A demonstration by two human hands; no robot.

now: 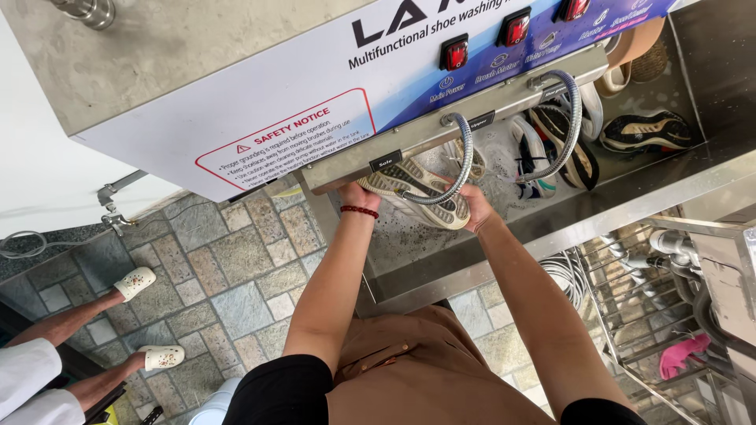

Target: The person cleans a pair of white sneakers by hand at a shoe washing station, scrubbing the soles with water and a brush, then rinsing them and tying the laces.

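Midway, seemingly: shoe (421,193) gripped sole-up by left hand (356,197) and right hand (473,211) under washer hose (459,169); more shoes (598,130) lay unwashed in soapy sink (551,224).

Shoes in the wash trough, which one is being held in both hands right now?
The pale shoe turned sole up under the machine's front edge, held between the left hand and right hand. The other shoes lie untouched farther right in the trough.

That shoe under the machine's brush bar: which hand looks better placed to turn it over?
Probably the right hand: it cups the toe end of the shoe from outside, while the left hand sits tucked under the machine.
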